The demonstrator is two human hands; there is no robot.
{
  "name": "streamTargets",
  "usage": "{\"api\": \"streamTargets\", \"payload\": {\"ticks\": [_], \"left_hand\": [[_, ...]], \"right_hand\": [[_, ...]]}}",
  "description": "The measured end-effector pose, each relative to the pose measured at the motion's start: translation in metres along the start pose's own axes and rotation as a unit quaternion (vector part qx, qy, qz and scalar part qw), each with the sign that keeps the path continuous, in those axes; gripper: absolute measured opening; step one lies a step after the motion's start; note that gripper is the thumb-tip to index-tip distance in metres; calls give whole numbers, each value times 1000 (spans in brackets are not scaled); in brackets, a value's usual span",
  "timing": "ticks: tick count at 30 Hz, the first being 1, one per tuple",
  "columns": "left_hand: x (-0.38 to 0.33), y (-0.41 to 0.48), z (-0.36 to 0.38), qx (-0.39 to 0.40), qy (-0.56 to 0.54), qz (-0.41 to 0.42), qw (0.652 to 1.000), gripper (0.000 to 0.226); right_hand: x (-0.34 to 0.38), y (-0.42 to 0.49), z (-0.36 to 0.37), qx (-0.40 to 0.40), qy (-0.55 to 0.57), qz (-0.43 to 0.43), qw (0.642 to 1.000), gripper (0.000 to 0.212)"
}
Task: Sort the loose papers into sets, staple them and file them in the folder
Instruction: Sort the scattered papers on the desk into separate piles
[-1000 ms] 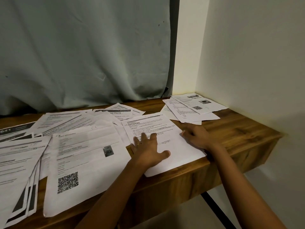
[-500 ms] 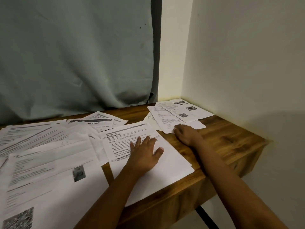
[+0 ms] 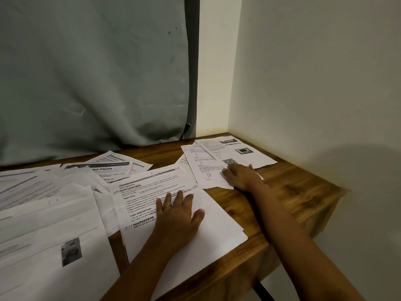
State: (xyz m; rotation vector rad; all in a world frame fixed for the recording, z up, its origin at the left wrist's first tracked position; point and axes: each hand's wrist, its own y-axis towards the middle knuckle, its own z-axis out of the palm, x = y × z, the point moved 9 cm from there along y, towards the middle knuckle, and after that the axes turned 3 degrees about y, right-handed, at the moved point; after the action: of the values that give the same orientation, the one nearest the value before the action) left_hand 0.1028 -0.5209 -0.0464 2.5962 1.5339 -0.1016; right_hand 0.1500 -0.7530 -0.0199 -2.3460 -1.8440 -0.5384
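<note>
- Desk (image 3: 293, 192): loose papers (image 3: 43, 213) lie overlapping across the left side, unsorted. Judged: sorting at an early stage.
- Front set (image 3: 217, 231): left hand (image 3: 178, 216) pressed flat on it, fingers spread.
- Corner pile (image 3: 256, 158): right hand (image 3: 243, 177) rests on its near edge, fingers extended.
- Stapler, folder: not in view; stapling and filing remain.

Left hand (image 3: 178, 216) presses sheet (image 3: 219, 233); right hand (image 3: 243, 177) touches pile (image 3: 202, 168).

Tabletop (image 3: 293, 192) is warm brown wood with darker grain streaks. The papers (image 3: 217, 231) on it are white with black print; one at its far right corner has a black-and-white QR code (image 3: 230, 161). Thin gold ring (image 3: 167, 206) on my fingers (image 3: 180, 197). Curtain (image 3: 86, 72) behind the tabletop is pale grey-green, wall (image 3: 314, 72) cream.
</note>
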Motion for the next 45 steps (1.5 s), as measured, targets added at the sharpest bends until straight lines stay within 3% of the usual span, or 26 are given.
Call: {"api": "streamTargets", "payload": {"ticks": [5, 12, 19, 26, 30, 35, 36, 38, 40, 41, 42, 45], "left_hand": [[-1, -1, -2, -2, -16, 6, 1000, 61], [-2, -3, -3, -4, -27, 9, 1000, 61], [-3, -4, -5, 1, -33, 13, 999, 61], [-2, -7, -7, 0, -55, 15, 998, 61], [-1, -12, -19, -25, -144, 7, 989, 57], [7, -26, -48, -55, -391, -72, 916, 57], [12, -26, -50, -53, -441, -102, 890, 63], [19, -29, -51, -34, -572, -149, 806, 73], [26, -30, -52, -33, -668, -155, 727, 66], [31, -32, -55, -43, -685, -155, 710, 54], [37, -33, -57, -56, -686, -160, 708, 40], [67, -35, -63, -111, -584, -209, 777, 16]], "right_hand": [[17, -44, -11, -11, -1, -42, 999, 47], [18, -100, -12, -117, 18, -92, 989, 33], [13, -95, -10, -94, 27, -48, 994, 58], [25, -107, -21, -143, -32, -50, 988, 38], [33, -113, -32, -186, -73, -53, 978, 28], [52, -148, -51, -303, 153, -95, 936, 29], [67, -156, -51, -310, 163, -131, 927, 30], [99, -171, -50, -297, 160, -204, 919, 38], [125, -180, -48, -269, 154, -254, 916, 39], [134, -182, -45, -250, 156, -272, 916, 38], [143, -182, -41, -222, 161, -285, 919, 37], [153, -172, -28, -113, 187, -275, 936, 47]]}}
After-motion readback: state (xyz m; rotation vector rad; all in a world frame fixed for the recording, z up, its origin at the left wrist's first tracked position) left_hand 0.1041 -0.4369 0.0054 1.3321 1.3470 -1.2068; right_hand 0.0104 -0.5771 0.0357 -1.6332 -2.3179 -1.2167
